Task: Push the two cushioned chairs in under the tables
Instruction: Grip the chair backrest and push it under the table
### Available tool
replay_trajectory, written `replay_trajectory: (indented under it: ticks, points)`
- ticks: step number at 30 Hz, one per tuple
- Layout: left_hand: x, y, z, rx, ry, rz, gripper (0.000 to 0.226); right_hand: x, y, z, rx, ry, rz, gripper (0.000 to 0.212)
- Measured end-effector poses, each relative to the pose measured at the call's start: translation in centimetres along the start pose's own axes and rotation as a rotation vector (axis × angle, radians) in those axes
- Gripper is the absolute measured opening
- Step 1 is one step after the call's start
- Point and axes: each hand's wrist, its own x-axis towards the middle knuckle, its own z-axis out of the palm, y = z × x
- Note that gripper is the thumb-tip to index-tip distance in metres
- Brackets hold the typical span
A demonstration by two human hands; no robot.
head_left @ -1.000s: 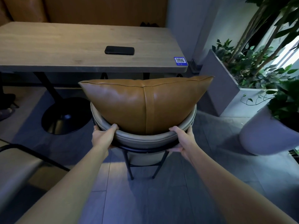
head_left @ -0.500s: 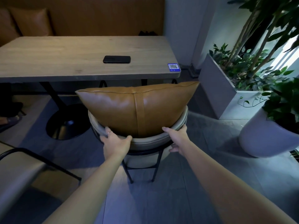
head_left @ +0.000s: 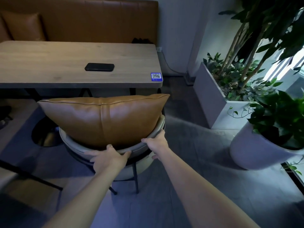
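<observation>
A round grey chair (head_left: 77,146) with black metal legs stands in front of the wooden table (head_left: 49,63), its seat partly under the table's near edge. A tan leather cushion (head_left: 102,119) leans upright against its backrest. My left hand (head_left: 109,157) rests on the middle of the curved backrest rim, fingers spread over it. My right hand (head_left: 157,143) grips the rim at its right end. At the lower left edge is part of a second chair (head_left: 24,176) with a black frame.
A black phone (head_left: 99,67) and a blue QR sticker (head_left: 156,76) lie on the table. The table's round black base (head_left: 44,137) is left of the chair. A rectangular planter (head_left: 212,99) and a round white plant pot (head_left: 256,150) stand close on the right. A brown bench (head_left: 82,22) runs behind.
The chair has moved forward toward the table. My left hand slid from the left side of the backrest to its middle; my right hand stayed at the right end.
</observation>
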Motion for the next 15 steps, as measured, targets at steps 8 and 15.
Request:
replay_trajectory:
  ticks: [8, 15]
  points:
    - [0.1, 3.3, 1.9, 0.165, -0.036, -0.004, 0.085, 0.7, 0.3, -0.4, 0.002, -0.042, 0.024, 0.116]
    - [0.5, 2.5, 1.8, 0.145, 0.039, 0.089, 0.07, 1.0, 1.1, 0.0, 0.046, -0.063, 0.018, 0.115]
